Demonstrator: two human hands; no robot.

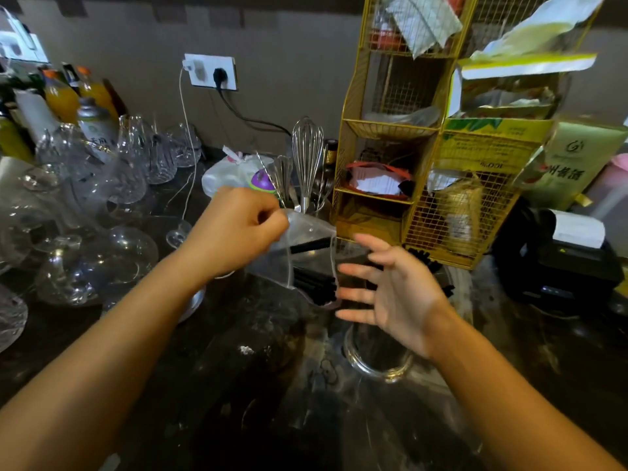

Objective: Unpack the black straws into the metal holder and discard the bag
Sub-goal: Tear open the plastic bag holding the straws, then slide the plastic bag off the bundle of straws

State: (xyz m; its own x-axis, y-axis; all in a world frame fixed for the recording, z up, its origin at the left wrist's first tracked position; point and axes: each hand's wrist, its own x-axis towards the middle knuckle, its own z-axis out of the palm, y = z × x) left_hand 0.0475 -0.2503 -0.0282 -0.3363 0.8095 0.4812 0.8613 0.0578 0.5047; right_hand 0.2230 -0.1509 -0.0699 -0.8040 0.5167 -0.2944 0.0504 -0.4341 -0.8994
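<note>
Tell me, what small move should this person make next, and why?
Probably bring the open right hand in to take the black straws. The left hand already pinches the clear bag by its top, the straws sit bunched low inside it, and the right hand's fingers are spread beside them, holding nothing.

The left hand point(234, 229) hides its own fingertips and the bag point(306, 232) corner they pinch. The black straws point(314, 283) blur inside the clear film; their count cannot be told. The right hand point(390, 294) covers most of the metal holder point(377, 365), leaving only its rim showing. Glassware point(85, 212) at the tabletop's left edge is cut off and smeared.
</note>
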